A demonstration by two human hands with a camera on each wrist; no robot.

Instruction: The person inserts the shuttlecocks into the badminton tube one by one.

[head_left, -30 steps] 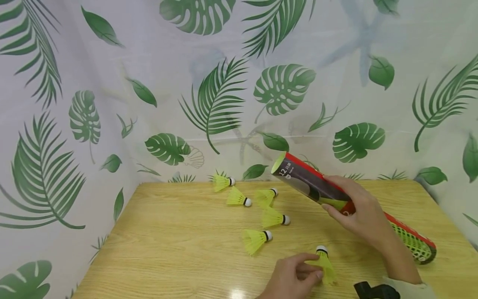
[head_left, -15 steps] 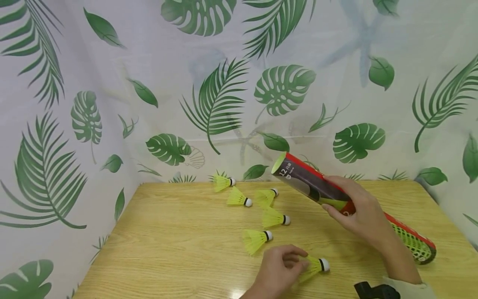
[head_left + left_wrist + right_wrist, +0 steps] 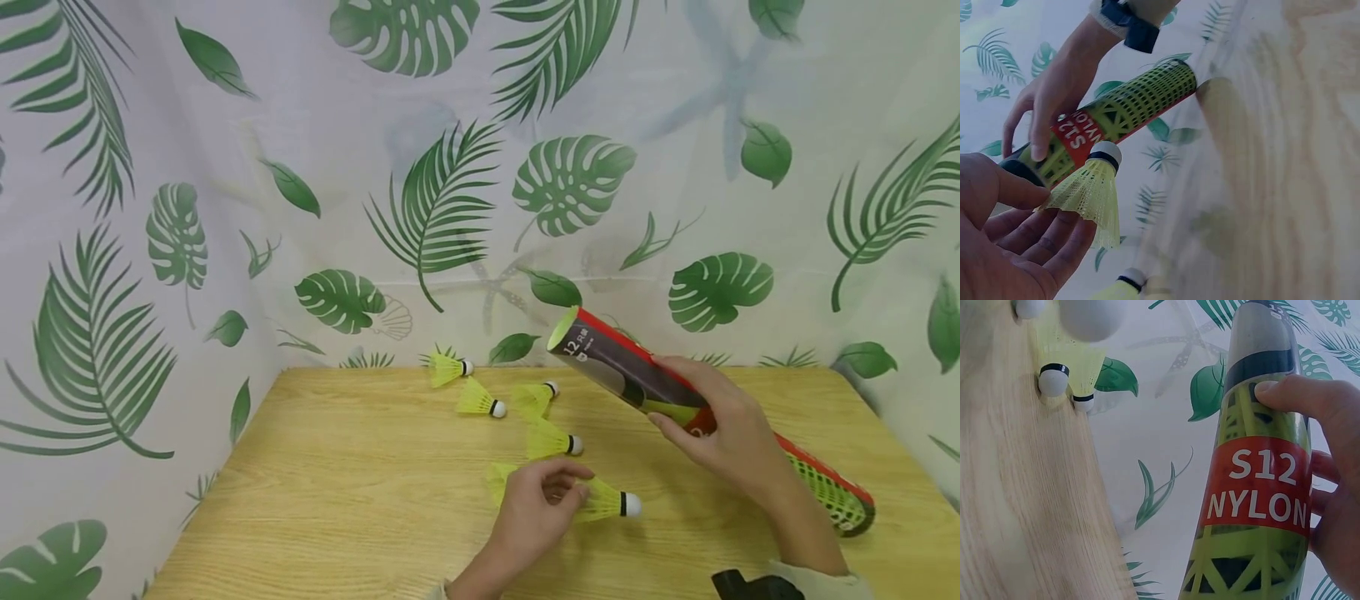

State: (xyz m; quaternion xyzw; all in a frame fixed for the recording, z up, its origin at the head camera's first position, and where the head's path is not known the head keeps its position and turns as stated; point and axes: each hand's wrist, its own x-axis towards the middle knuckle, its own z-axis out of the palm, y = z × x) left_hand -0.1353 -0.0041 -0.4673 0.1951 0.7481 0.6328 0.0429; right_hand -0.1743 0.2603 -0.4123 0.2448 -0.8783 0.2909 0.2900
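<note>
Where cloth [image 3: 300, 108] hangs: table [image 3: 337, 500] before it.
Loose shuttles [image 3: 476, 398]: five (left hand [image 3: 531, 510] partly hides one).
Left hand: pinches another shuttle [image 3: 602, 500].
Right hand [image 3: 727, 437]: grips tube [image 3: 626, 367].

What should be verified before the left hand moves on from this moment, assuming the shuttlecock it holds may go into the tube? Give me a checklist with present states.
1. Left hand pinches the held shuttlecock by its skirt: ok.
2. Right hand grips the tube: ok.
3. Tube tilted, raised end away from the right hand: ok.
4. Raised end uncapped: cannot tell; it shows pale green, without a clear view inside.
5. White tip lined up with the raised end: not ok; they are well apart.
6. Left hand not touching the half-hidden shuttlecock: cannot tell.
</note>
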